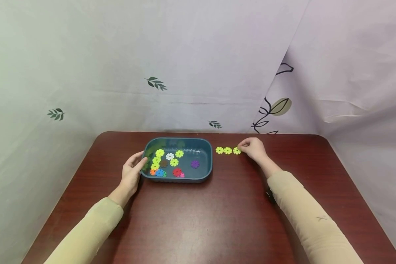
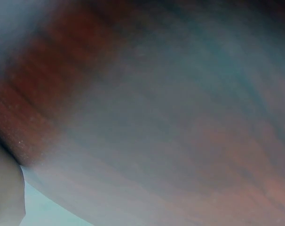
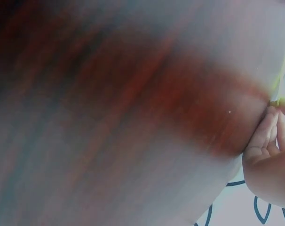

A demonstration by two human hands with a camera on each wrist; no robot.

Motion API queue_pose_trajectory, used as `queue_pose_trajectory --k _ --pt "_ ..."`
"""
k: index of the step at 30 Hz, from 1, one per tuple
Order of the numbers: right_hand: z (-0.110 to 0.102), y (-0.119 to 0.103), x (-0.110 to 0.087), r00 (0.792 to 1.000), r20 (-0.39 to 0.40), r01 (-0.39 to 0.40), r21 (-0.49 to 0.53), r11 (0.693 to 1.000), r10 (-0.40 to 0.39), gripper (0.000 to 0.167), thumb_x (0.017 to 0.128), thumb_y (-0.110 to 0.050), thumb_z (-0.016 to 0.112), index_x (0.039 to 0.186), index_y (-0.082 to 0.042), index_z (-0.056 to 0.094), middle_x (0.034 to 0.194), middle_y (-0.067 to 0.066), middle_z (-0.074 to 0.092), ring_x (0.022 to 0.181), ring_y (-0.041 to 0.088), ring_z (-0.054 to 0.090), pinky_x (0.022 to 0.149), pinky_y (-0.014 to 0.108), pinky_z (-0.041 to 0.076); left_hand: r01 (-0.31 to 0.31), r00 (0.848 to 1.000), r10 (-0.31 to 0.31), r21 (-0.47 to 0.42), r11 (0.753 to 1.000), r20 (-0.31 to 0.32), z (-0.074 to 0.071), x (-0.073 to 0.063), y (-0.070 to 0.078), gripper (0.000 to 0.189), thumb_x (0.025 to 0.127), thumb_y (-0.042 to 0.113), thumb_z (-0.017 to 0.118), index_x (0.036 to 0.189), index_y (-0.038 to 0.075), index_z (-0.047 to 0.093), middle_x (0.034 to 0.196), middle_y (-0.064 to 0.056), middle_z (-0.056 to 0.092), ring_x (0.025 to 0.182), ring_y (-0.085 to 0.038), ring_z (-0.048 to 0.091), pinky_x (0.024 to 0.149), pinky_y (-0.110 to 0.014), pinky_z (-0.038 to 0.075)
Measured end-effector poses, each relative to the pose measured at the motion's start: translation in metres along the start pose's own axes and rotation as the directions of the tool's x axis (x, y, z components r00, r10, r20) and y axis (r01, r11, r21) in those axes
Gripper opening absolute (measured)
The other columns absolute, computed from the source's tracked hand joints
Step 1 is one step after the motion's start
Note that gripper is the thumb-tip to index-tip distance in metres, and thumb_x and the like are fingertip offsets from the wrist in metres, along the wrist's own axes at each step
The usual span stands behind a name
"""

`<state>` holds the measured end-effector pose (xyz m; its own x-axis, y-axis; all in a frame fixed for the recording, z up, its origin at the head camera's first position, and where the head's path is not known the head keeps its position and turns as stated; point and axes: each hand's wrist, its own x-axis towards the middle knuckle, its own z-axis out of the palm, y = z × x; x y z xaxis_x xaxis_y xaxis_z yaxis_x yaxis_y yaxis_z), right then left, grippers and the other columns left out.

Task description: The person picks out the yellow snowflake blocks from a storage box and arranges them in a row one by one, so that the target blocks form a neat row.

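A dark blue-grey plastic tray (image 1: 176, 180) stands on the table, its left end gripped by my left hand (image 1: 131, 173), thumb over the rim. To the right of it, three yellow-green notched flower discs lie in a row: a left disc (image 1: 219, 150), a middle disc (image 1: 228, 150) and a right disc (image 1: 236, 150). My right hand (image 1: 255, 149) pinches the right disc at its outer edge. In the right wrist view those fingertips (image 3: 271, 111) meet at a bit of yellow. Only a sliver of the left hand (image 2: 6, 188) shows in the left wrist view.
Inside the tray lie several more yellow-green discs (image 1: 174, 162), plus a white disc (image 1: 169, 156), a brown disc (image 1: 164, 164), a purple disc (image 1: 195, 164), a red disc (image 1: 177, 171) and a blue disc (image 1: 160, 173). Behind the reddish-brown table (image 1: 198, 220) hangs a pale leaf-print cloth (image 1: 184, 66).
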<state>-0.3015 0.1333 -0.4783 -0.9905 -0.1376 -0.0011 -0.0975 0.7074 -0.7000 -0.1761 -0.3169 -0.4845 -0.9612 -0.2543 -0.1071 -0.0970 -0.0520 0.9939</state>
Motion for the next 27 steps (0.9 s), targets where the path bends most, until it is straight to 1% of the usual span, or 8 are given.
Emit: queue_pose_trajectory --k 6,10,17,25,27 --pt "0.0007 -0.0026 -0.0004 1.0 -0.013 0.005 -0.019 1.0 -0.005 0.017 0.097 -0.013 0.075 0.102 0.002 0.081 0.101 0.02 0.081 0.098 0.036 0.075 0.093 0.047 0.057 0.012 1.0 -0.012 -0.01 1.0 -0.011 0.0012 0.0009 0.0004 0.045 0.109 0.017 0.062 0.15 0.003 0.052 0.117 0.023 0.067 0.113 0.001 0.06 0.089 -0.015 0.051" --pt "0.0018 -0.0018 0.0005 1.0 -0.013 0.009 -0.026 1.0 -0.009 0.016 0.096 -0.013 0.076 0.1 0.001 0.081 0.098 0.019 0.08 0.095 0.035 0.075 0.091 0.046 0.057 0.011 1.0 -0.012 -0.025 1.0 -0.01 0.0016 0.0018 -0.0001 0.044 0.108 0.016 0.063 0.149 0.003 0.053 0.119 0.02 0.068 0.113 -0.001 0.061 0.088 -0.015 0.052" --pt "0.0026 -0.0009 0.0013 1.0 -0.008 0.009 -0.043 0.999 -0.01 0.016 0.095 -0.014 0.076 0.1 0.001 0.08 0.098 0.019 0.08 0.095 0.035 0.074 0.09 0.045 0.056 0.011 1.0 -0.011 0.015 1.0 0.009 0.0003 0.0007 0.0008 0.047 0.109 0.019 0.061 0.152 0.004 0.05 0.122 0.017 0.065 0.112 -0.004 0.059 0.085 -0.015 0.051" --pt "0.0021 -0.0016 0.0015 1.0 -0.012 0.013 -0.038 0.999 -0.013 0.017 0.096 -0.013 0.076 0.101 0.003 0.079 0.099 0.021 0.08 0.096 0.036 0.074 0.092 0.047 0.057 0.006 1.0 -0.006 -0.036 0.999 0.003 0.0024 0.0018 0.0005 0.047 0.109 0.017 0.063 0.151 0.002 0.051 0.121 0.018 0.068 0.118 -0.006 0.06 0.089 -0.016 0.053" --pt "0.0024 -0.0018 0.0013 1.0 -0.012 0.011 -0.036 0.999 -0.011 0.017 0.096 -0.013 0.076 0.101 0.003 0.079 0.099 0.02 0.08 0.096 0.035 0.074 0.091 0.046 0.057 0.003 1.0 -0.002 -0.032 0.999 0.005 0.002 0.0015 -0.0001 0.046 0.109 0.017 0.062 0.151 0.002 0.051 0.121 0.018 0.068 0.118 -0.006 0.06 0.089 -0.016 0.053"
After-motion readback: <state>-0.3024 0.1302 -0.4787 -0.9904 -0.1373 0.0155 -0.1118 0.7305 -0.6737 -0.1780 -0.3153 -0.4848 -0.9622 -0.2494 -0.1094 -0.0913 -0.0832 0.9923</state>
